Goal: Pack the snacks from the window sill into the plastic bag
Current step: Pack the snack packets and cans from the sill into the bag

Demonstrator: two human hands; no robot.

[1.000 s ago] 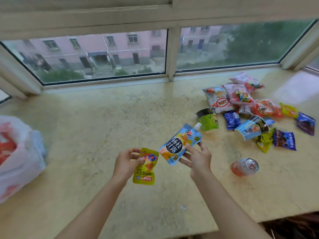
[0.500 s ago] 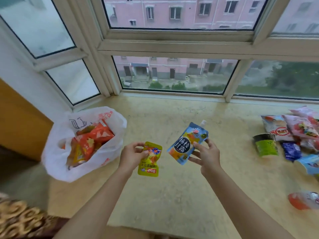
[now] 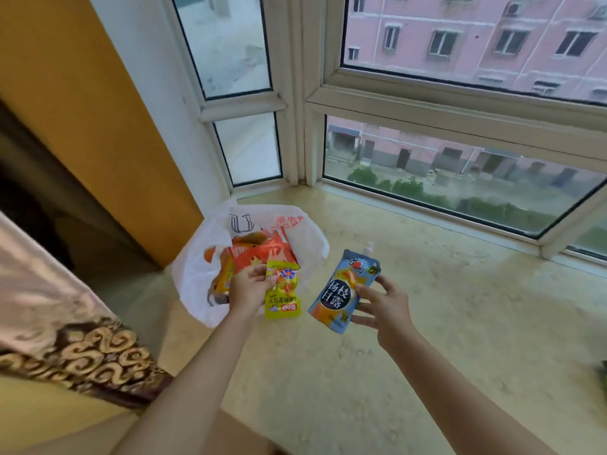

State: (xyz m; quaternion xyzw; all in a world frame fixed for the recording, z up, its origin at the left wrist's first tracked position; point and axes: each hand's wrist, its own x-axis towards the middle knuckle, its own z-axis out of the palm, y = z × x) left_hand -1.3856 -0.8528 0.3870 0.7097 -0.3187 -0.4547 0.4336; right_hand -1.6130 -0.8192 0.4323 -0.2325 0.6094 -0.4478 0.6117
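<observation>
The left hand pinches a yellow-green snack packet just above the open plastic bag on the window sill; the right hand grips a blue spouted pouch beside it.

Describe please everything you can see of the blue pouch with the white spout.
The blue pouch is a flat, flexible packet that looks like glossy plastic film. It has a small white spout at its top right corner, a dark round label with large white characters, and orange fruit pictures. It looks sealed and full. It is held in the air above the window sill, tilted with the spout up and to the right. The right hand pinches its right edge. It is apart from the plastic bag.
</observation>
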